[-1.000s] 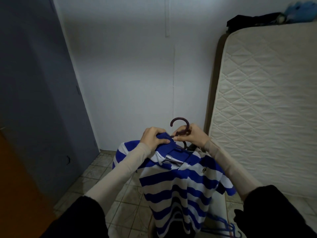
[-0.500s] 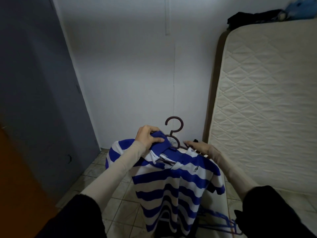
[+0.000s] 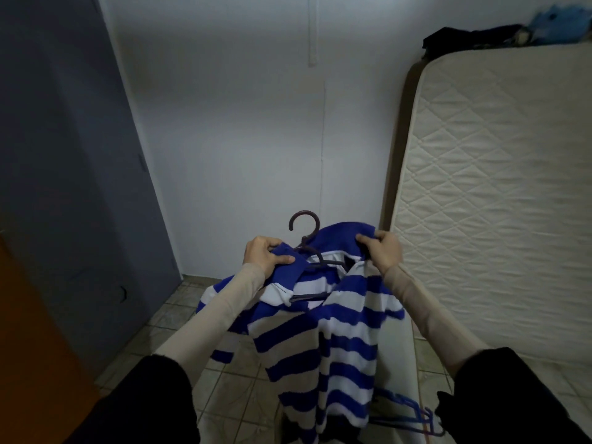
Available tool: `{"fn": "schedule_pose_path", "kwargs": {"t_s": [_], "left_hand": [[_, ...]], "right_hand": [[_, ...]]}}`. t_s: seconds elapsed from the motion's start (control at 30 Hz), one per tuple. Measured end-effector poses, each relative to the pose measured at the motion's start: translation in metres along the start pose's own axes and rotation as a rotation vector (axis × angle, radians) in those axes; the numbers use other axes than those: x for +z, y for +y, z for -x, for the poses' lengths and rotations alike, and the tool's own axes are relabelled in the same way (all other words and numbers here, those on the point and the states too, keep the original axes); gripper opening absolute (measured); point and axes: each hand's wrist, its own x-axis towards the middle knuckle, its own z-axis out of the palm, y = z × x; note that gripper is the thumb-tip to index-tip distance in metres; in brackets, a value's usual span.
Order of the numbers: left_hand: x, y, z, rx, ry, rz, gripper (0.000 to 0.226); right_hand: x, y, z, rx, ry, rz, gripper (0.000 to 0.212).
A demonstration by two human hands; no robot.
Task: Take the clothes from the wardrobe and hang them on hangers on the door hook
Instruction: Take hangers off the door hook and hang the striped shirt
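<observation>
While both arms reach out in front, the left hand (image 3: pixel 267 256) is closed on the blue collar (image 3: pixel 339 233) of a striped shirt (image 3: pixel 323 341). Its thumb lies on top of the cloth and its fingers are tucked under. The right hand (image 3: pixel 384 251) is closed too, and it pinches the other side of the same collar and lifts it up a little. The shirt has blue and white stripes and hangs down between the two arms, over the tiled floor (image 3: pixel 237 389). A dark hanger (image 3: pixel 304 238) is inside the neck of the shirt. Its round hook sticks up above the collar, close to the left hand, and one thin bar shows through the open neck. I cannot tell if either hand also touches the hanger. A white mattress (image 3: pixel 499 200) stands on its side at the right, near the right arm. A gray door (image 3: pixel 73 174) is at the left. Some blue hangers (image 3: pixel 413 415) lie low on the floor by the bottom of the shirt. A white wall (image 3: pixel 256 123) is behind it all.
</observation>
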Motion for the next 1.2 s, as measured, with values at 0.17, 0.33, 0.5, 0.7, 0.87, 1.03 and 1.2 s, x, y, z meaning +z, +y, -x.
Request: {"fn": "schedule_pose_path", "kwargs": {"t_s": [0.17, 0.33, 0.5, 0.7, 0.87, 1.03, 1.2], "left_hand": [[0.004, 0.003, -0.005, -0.134, 0.098, 0.058, 0.044], [0.003, 0.015, -0.009, -0.104, 0.19, 0.173, 0.035], [0.004, 0.023, -0.012, 0.07, 0.101, 0.149, 0.02], [0.008, 0.031, -0.009, 0.193, -0.012, 0.087, 0.02], [0.009, 0.03, -0.005, 0.179, -0.038, 0.115, 0.02], [0.004, 0.027, -0.006, 0.097, -0.029, 0.292, 0.018], [0.001, 0.024, -0.012, -0.013, 0.077, 0.517, 0.012]], "right_hand": [[-0.013, -0.003, 0.006, -0.037, -0.159, -0.25, 0.011], [-0.033, -0.014, 0.023, -0.145, -0.64, -0.04, 0.03], [-0.026, -0.013, 0.004, -0.435, -0.32, 0.224, 0.013], [-0.011, -0.017, 0.002, -0.439, -0.514, 0.514, 0.038], [-0.013, -0.01, 0.007, -0.417, -0.481, 0.548, 0.008], [-0.02, -0.006, 0.006, -0.444, -0.417, 0.498, 0.004], [-0.027, 0.003, 0.005, -0.435, -0.353, 0.457, 0.006]]}}
